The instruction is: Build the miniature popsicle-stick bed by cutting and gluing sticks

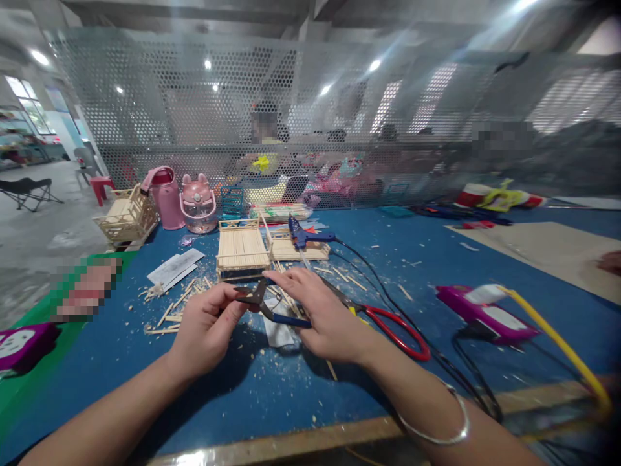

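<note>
My right hand (326, 318) grips the blue handles of a small pair of pliers or cutters (272, 309), jaws pointing left. My left hand (208, 327) is pinched at the jaw tips, fingers closed on a small piece I cannot make out. Both hands hover above the blue table (272, 388), over scattered wooden stick offcuts (169, 314). Red-handled scissors (395, 330) lie just right of my right hand. A stick-built bench or bed frame (241, 249) stands behind my hands, with a blue glue gun (303, 236) resting on another stick piece beside it.
A stick basket (127, 217), a pink jug (167, 197) and a pink container (198, 204) stand at the back left. A purple device (485, 314) with a yellow cable (557, 343) and black cords lie right. A perforated metal screen (291, 116) closes the far side; a person sits behind it.
</note>
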Available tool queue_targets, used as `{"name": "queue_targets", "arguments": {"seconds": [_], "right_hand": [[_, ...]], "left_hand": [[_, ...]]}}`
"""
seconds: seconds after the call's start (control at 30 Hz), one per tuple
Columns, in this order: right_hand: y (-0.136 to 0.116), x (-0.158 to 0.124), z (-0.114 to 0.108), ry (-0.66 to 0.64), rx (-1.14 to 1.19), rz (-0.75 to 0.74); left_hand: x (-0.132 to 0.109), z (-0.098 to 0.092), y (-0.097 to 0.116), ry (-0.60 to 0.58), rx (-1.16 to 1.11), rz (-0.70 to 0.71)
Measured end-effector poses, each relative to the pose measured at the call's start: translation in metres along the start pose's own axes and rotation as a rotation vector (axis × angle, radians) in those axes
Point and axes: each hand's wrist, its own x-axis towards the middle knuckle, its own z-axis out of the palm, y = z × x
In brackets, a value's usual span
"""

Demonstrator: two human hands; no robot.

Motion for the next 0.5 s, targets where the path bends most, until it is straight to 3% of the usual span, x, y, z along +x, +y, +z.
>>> {"name": "queue_targets", "arguments": {"seconds": [0.5], "right_hand": [[0.006,0.001,0.017,0.104,-0.044,0.055]], "left_hand": [[0.002,0.005,0.003,0.046,-0.090,-0.097]]}}
